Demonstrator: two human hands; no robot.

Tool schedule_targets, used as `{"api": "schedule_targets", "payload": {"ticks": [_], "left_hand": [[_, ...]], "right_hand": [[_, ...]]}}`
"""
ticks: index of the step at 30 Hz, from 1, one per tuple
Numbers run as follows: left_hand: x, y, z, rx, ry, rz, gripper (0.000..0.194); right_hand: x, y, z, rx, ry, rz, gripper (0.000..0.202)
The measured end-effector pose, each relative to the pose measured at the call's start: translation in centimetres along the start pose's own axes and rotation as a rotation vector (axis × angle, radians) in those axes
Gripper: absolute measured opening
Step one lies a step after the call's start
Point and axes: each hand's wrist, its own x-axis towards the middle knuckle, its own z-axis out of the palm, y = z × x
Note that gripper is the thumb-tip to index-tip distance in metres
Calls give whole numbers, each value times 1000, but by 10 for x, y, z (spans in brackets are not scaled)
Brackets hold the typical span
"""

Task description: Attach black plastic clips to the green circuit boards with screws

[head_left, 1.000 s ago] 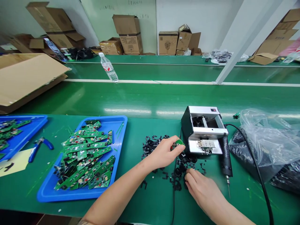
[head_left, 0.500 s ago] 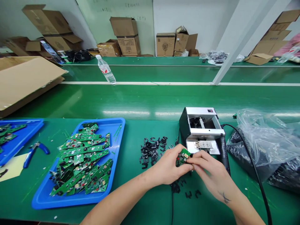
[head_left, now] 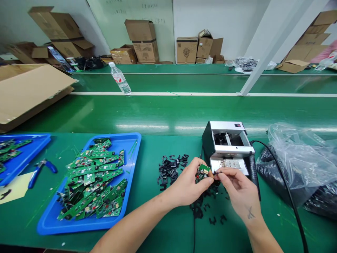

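Observation:
My left hand (head_left: 189, 182) is closed round a small green circuit board (head_left: 202, 172), its thumb along the lower edge. Just right of the board, my right hand (head_left: 237, 188) pinches a small black part (head_left: 215, 173) between thumb and fingertips. Both hands are in front of the silver and black machine (head_left: 229, 140). Small black plastic clips (head_left: 170, 170) lie in a heap left of the hands, and more are scattered beneath them. On the left, a blue tray (head_left: 131, 175) holds many green circuit boards (head_left: 92, 172).
Blue-handled pliers (head_left: 37, 174) lie beside a second blue tray (head_left: 25, 165) at far left. Plastic bags (head_left: 297, 165) of black parts and a black cable (head_left: 286, 191) are at right. A water bottle (head_left: 120, 79) and cardboard boxes (head_left: 186, 50) stand farther back.
My right hand has drawn slightly away from the board, its fingers now curled into a pinch with a black part. My left hand has shifted slightly left, still holding the board.

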Motion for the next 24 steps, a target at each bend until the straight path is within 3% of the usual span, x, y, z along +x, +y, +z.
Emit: {"api": "schedule_targets", "payload": {"ticks": [2,6,13,18,24], "left_hand": [[-1,3,-10,39,-127,-67,22],[1,5,-24,130,-289,-190,21],[4,6,-27,179,-236,-72,19],[3,6,-25,255,-178,6,11],[1,11,-23,391,-142,-32,12]], "right_hand": [[0,3,-8,-14,-9,-15,19],[3,4,-18,-81,-234,-73,14],[6,-8,-18,-227,-442,-88,11],[5,-7,-18,-310,-439,-89,15],[4,-7,-17,-375,-433,-94,15]]}}
